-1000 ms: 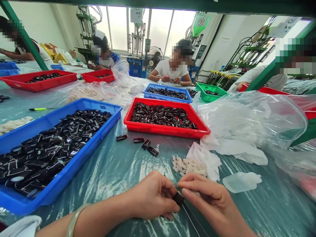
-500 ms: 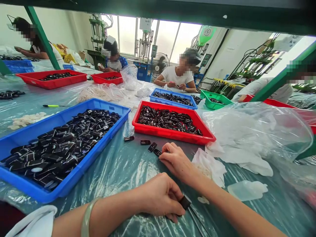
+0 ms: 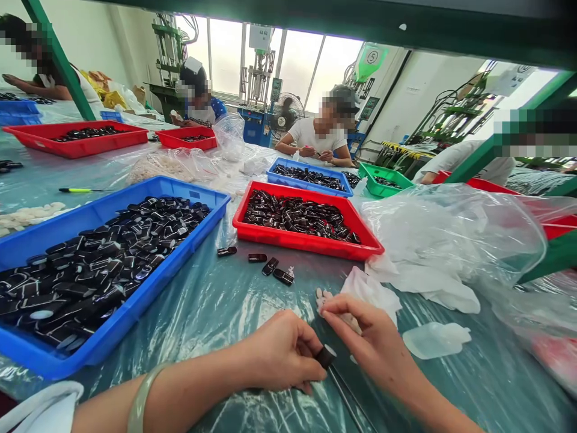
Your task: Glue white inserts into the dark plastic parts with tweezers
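A: Nearest the camera, how are the hands set?

B: The left hand [image 3: 282,355] is curled, knuckles up, pinching a small black part [image 3: 325,356] between thumb and fingers. The right hand [image 3: 372,343] sits just beside it, fingers bent, fingertips [image 3: 325,308] at the part's top; whether it grips anything I cannot tell.

A: Where's the part, and how does it point?

B: Low over the teal table cover [image 3: 225,307], between both hands. A thin dark cable [image 3: 349,400] runs from it toward the near right edge, so its long axis slants that way.

A: Room to move?

B: Bare cover lies ahead of the left hand. Just beyond the right hand lie white pieces [image 3: 322,294] on a white cloth [image 3: 372,288]. Farther on, four loose black parts [image 3: 270,266] lie near the red tray [image 3: 306,240]; the blue tray [image 3: 135,307] borders the left, a clear bag [image 3: 451,234] the right.
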Action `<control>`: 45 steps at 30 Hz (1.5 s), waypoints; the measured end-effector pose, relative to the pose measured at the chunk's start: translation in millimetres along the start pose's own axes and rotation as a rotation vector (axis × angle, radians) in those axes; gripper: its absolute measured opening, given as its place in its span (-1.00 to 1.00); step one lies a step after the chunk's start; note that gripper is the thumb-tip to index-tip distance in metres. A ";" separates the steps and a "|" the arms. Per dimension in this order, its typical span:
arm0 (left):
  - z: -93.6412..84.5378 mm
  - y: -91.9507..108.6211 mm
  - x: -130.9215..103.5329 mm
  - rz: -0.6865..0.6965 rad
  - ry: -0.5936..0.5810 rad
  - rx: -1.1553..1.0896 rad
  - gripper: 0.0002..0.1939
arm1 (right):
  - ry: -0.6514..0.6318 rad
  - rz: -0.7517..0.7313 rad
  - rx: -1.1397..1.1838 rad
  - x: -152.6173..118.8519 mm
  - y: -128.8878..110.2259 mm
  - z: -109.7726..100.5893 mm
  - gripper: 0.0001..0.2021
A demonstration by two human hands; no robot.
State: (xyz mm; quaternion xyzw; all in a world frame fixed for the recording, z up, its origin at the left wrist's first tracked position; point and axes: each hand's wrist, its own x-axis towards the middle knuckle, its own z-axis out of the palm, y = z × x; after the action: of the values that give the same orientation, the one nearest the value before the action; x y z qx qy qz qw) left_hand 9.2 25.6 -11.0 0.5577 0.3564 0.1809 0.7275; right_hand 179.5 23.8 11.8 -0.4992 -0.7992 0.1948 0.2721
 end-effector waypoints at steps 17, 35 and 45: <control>2.8 3.9 -3.1 0.102 0.058 0.176 -0.91 | 0.058 0.050 0.229 -29.3 -4.9 0.5 -0.85; 0.7 4.8 -2.4 0.051 0.040 0.060 -0.95 | 0.103 -0.052 0.357 -31.7 -0.4 0.4 -0.75; 1.7 5.9 -1.6 0.031 0.052 0.012 -0.94 | 0.102 -0.039 0.330 -33.0 -1.6 2.4 -0.76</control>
State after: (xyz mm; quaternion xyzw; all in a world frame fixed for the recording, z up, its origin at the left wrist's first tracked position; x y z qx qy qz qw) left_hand 10.1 25.2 -4.6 0.5627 0.3679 0.2043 0.7115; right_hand 188.6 -6.8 2.9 -0.4414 -0.7511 0.2926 0.3943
